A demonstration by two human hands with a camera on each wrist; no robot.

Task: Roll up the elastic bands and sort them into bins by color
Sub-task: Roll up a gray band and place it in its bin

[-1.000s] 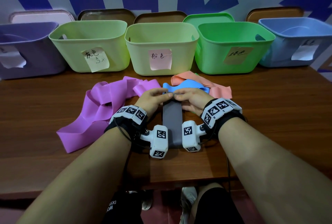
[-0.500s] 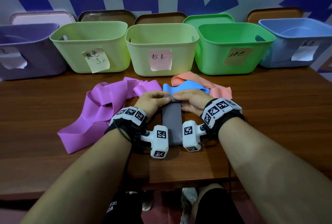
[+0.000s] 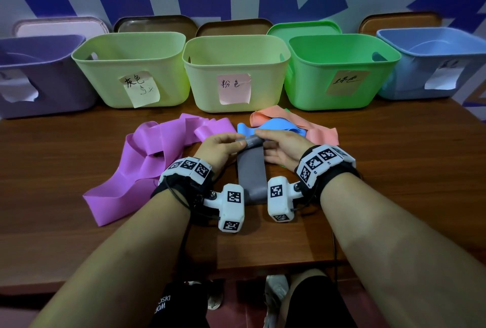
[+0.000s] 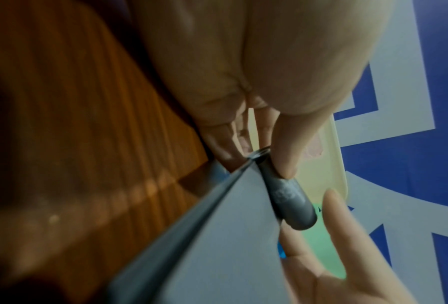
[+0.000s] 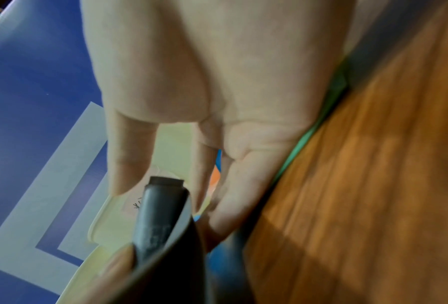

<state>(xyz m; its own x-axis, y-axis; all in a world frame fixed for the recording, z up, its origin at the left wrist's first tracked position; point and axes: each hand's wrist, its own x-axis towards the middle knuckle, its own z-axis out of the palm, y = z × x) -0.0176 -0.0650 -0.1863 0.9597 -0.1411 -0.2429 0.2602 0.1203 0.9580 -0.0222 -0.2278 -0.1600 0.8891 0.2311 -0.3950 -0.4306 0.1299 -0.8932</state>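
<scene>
A grey elastic band [image 3: 251, 170] lies flat on the wooden table [image 3: 394, 156], running toward me between my wrists. Its far end is wound into a small tight roll [image 3: 251, 140]. My left hand [image 3: 223, 145] pinches the roll's left end, thumb [image 4: 285, 156] on top of the roll [image 4: 290, 197]. My right hand [image 3: 278, 143] holds the right end of the roll [image 5: 160, 209] between thumb [image 5: 129, 160] and index finger [image 5: 204, 170]. The flat part [image 4: 230, 236] stretches back from the roll.
A row of bins stands behind: purple [image 3: 47, 77], light green [image 3: 131, 46], pale yellow [image 3: 234, 49], green [image 3: 342, 46], blue [image 3: 434, 43]. A loose purple band [image 3: 147, 159] lies left; a blue band [image 3: 276, 126] and a salmon band [image 3: 320, 133] lie just beyond my hands.
Both hands have turned the grey band's far end over, so the roll is thicker and sits slightly nearer to me. The other bands have not moved.
</scene>
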